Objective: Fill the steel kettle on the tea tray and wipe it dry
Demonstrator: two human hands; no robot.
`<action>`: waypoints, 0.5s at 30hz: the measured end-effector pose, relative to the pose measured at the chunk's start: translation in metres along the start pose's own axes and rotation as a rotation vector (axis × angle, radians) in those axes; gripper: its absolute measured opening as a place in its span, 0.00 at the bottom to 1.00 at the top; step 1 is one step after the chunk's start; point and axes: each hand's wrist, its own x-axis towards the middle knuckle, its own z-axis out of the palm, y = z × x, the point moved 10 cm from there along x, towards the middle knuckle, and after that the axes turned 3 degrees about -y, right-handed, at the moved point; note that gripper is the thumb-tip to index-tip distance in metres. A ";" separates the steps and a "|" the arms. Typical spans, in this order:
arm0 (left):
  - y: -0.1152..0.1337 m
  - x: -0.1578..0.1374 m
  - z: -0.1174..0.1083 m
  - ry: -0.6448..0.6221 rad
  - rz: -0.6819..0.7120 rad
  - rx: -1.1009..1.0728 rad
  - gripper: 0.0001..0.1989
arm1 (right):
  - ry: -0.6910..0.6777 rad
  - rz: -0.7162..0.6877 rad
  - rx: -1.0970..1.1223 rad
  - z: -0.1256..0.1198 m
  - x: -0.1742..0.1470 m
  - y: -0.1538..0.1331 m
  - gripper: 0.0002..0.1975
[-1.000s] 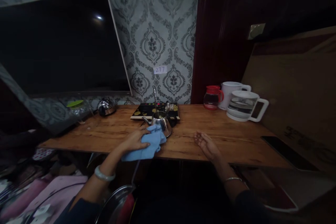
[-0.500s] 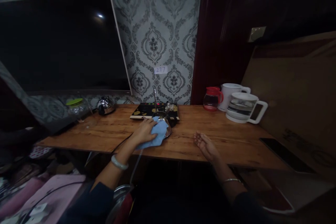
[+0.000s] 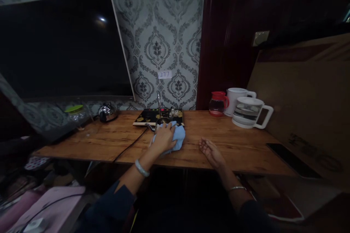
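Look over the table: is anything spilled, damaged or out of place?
No spill or damage shows on the table. One mildly odd thing: the kettle appears uncovered at the top. The left hand holds a cloth over its near side, so damage there would be hidden.

A wooden table [image 3: 235, 145] carries a black hob [image 3: 149, 116] and red-lidded jug [image 3: 217, 105].

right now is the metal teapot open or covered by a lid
Open: the metal teapot shows its round mouth uncovered beyond the blue cloth.
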 end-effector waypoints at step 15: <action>-0.197 -0.134 -0.034 0.356 -0.500 -0.319 0.21 | 0.028 0.010 -0.027 0.001 -0.002 -0.002 0.09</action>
